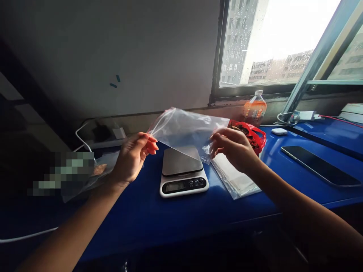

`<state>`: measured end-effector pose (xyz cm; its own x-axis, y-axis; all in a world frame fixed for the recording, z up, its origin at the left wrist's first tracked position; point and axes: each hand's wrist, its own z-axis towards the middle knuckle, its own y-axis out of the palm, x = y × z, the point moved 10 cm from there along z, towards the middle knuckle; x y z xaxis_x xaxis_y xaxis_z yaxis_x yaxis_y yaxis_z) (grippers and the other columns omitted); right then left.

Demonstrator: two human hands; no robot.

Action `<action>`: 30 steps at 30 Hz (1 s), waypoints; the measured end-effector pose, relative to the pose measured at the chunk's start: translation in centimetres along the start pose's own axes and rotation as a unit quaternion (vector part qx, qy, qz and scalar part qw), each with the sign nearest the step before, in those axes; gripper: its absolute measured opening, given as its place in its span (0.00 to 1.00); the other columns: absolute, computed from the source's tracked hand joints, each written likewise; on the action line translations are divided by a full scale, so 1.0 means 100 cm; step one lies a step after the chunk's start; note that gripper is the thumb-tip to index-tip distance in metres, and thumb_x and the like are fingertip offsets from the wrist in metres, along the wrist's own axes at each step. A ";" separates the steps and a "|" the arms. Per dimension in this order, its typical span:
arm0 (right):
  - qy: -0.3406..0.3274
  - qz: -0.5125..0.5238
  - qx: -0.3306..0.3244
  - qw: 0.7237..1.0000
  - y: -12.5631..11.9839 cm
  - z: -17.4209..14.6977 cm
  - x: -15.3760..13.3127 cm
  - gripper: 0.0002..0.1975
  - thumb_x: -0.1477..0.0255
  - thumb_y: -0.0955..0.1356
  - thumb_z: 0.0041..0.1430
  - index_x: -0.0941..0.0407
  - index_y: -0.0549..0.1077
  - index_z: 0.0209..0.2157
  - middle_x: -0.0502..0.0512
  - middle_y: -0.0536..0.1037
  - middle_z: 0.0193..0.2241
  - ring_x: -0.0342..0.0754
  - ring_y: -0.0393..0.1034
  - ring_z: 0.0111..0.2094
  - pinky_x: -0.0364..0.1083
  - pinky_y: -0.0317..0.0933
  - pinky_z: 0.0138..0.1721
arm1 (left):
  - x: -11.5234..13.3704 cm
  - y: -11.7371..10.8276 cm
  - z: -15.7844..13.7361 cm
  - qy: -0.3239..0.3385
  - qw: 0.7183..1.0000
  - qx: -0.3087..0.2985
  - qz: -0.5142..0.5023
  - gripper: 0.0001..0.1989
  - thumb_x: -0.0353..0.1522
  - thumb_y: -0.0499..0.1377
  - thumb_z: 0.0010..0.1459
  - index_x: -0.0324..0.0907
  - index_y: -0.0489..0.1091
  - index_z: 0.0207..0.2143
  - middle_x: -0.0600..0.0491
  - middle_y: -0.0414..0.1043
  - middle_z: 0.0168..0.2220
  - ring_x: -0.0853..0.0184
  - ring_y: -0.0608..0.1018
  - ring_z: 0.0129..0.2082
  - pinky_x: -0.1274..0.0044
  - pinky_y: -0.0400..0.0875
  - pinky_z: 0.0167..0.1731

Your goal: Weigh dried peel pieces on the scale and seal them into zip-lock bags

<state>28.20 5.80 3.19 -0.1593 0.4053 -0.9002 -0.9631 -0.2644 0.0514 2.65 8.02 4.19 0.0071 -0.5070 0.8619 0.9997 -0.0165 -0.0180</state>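
A clear zip-lock bag [187, 130] is stretched sideways between my two hands, above a digital kitchen scale [181, 162]. My left hand [136, 155] pinches the zipper end of the bag, which looks flat with nothing inside. At the opposite end, the fingers of my right hand [231, 145] are closed on the plastic. The scale has a steel plate and a lit display. Under my right hand lies a stack of clear bags [234, 177]. Behind that hand is a red plastic bag [259, 138] with dark brown pieces in it.
On the blue table [176, 223], a phone [317, 166] and a white earbud case [279, 131] lie to the right. An orange drink bottle [255, 107] stands by the window. Left, a clear bag with brown contents [100, 169] lies near white cables [81, 136].
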 end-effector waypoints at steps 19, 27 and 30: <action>-0.092 -0.136 0.050 0.985 -0.004 -0.001 -0.015 0.13 0.61 0.68 0.60 0.52 0.69 0.43 0.50 0.74 0.30 0.46 0.71 0.33 0.48 0.66 0.36 | 0.017 0.035 -0.016 0.039 0.964 -0.154 0.213 0.10 0.34 0.58 0.51 0.44 0.73 0.19 0.55 0.69 0.17 0.68 0.69 0.19 0.76 0.62 0.22; -0.212 -0.393 -0.104 0.889 0.076 -0.023 -0.010 0.16 0.79 0.63 0.56 0.59 0.67 0.47 0.59 0.77 0.38 0.50 0.71 0.41 0.51 0.65 0.44 | 0.043 0.083 -0.056 0.225 0.879 -0.167 0.385 0.08 0.33 0.59 0.61 0.42 0.76 0.31 0.55 0.76 0.28 0.71 0.75 0.26 0.77 0.69 0.30; -0.201 -0.379 -0.118 0.896 0.081 -0.024 -0.007 0.17 0.77 0.65 0.55 0.59 0.66 0.48 0.58 0.78 0.38 0.50 0.72 0.42 0.52 0.64 0.44 | 0.046 0.085 -0.059 0.241 0.878 -0.164 0.379 0.08 0.32 0.59 0.62 0.41 0.75 0.30 0.56 0.74 0.26 0.72 0.74 0.24 0.79 0.68 0.27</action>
<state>21.00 1.28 3.20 0.4093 0.8162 -0.4077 -0.7625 0.0606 -0.6442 11.08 0.50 5.02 0.5777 -0.7840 0.2270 0.6514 0.2752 -0.7071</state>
